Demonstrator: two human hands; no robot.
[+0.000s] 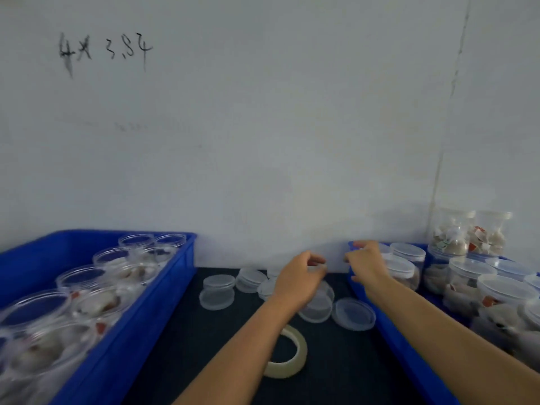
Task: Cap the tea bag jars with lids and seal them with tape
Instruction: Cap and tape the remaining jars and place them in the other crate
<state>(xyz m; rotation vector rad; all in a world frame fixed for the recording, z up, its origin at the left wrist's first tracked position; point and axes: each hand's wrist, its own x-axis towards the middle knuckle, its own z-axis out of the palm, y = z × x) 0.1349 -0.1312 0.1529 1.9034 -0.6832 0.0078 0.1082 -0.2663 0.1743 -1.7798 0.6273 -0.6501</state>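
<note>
We have both hands raised over the back of the dark surface [336, 361], between the two blue crates. Our left hand [298, 280] has its fingers curled with thumb and forefinger drawn close, and our right hand [365, 266] mirrors it just beside; they look as if they pinch a strip of clear tape stretched between them, though the tape itself is too faint to make out, so we cannot tell whether either grip really closes on anything.

The tape roll [287, 353] lies flat on the surface under our left forearm. Loose lids [355, 314] and a few short clear tubs sit scattered near the middle. The left crate [122, 331] holds open jars [80, 277] of tea bags, still uncapped; the right crate [391, 331] holds capped jars [464, 271], with two more jars stacked at the wall corner beyond it.

What could go wrong from here, as we judge it:
- A stretched strip (if there is one) may fold back and stick to itself or to our fingers, since clear tape is hard to see against this wall.
- No jar is plainly under our hands, so a strip may land crooked across a lid seam.
- Our right forearm passes over the right crate's rim and could knock a capped jar.
</note>
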